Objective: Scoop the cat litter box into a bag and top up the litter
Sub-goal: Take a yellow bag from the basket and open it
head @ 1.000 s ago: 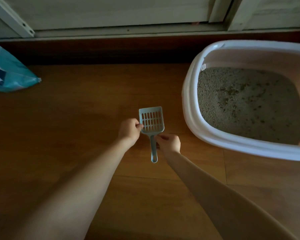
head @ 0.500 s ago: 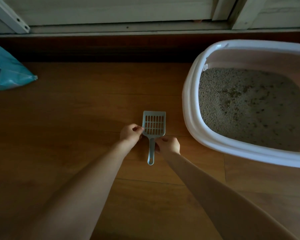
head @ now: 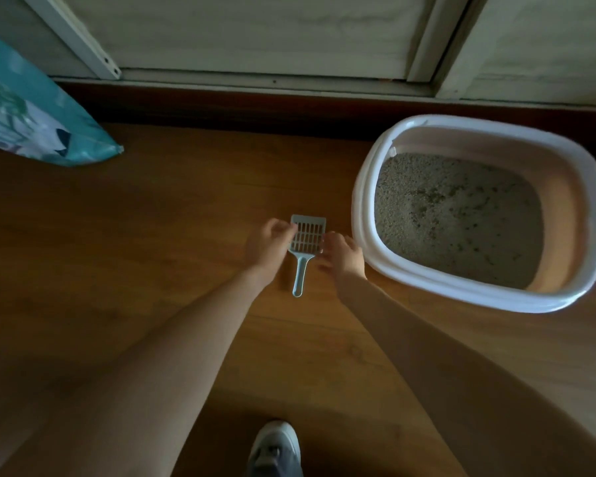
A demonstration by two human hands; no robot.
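Observation:
A pale blue slotted litter scoop (head: 307, 233) lies flat on the wooden floor, handle toward me. My left hand (head: 268, 243) is at the left edge of the scoop's head, its curled fingertips pinching that edge. My right hand (head: 343, 252) hovers at the head's right edge with loose, blurred fingers that hold nothing. To the right stands the white-rimmed litter box (head: 361, 215), filled with grey litter (head: 455, 215) that has darker clumps in it. A teal and white bag (head: 31, 115) lies at the far left.
A sliding door track and frame (head: 255, 80) run along the far edge of the floor, behind a dark step. My grey shoe (head: 276, 449) shows at the bottom middle. Bare wooden floor (head: 169, 208) stretches between the bag and the scoop.
The scoop went from lifted in both hands down onto the floor. My right hand left the handle and moved beside the head. The view rose and pulled back.

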